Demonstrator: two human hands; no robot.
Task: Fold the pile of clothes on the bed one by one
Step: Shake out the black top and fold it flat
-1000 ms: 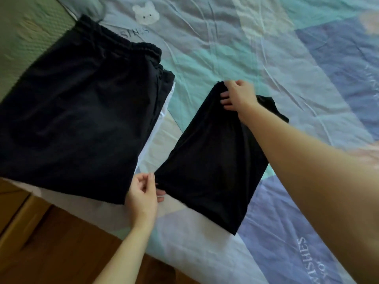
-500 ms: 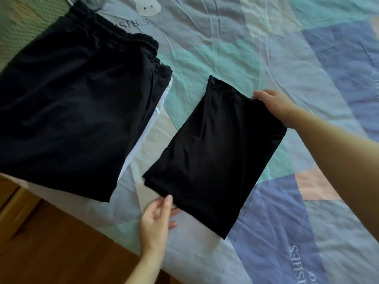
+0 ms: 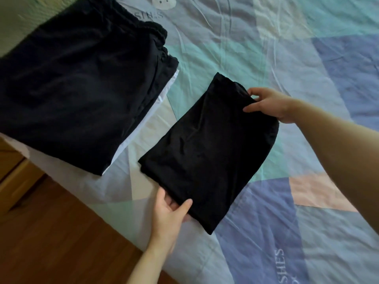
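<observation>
A folded black garment (image 3: 209,152) lies on the patchwork bedspread (image 3: 266,48) in the middle of the view. My left hand (image 3: 172,212) grips its near edge, thumb on top and fingers tucked under the cloth. My right hand (image 3: 270,103) holds its far right edge, thumb on top and fingers behind the fold. To the left sits a stack of folded clothes: black trousers (image 3: 82,89) with an elastic waistband on top of a white garment (image 3: 143,124) whose edge shows along the stack's right side.
The bed's near edge runs diagonally at the lower left, with wooden floor (image 3: 61,242) below it. A wooden piece of furniture (image 3: 14,171) stands at the left beside the bed. Open bedspread stretches to the right and beyond the garment.
My left hand has slid under the garment's near edge and taken hold of it. My right hand now grips the far right edge. The garment has shifted slightly.
</observation>
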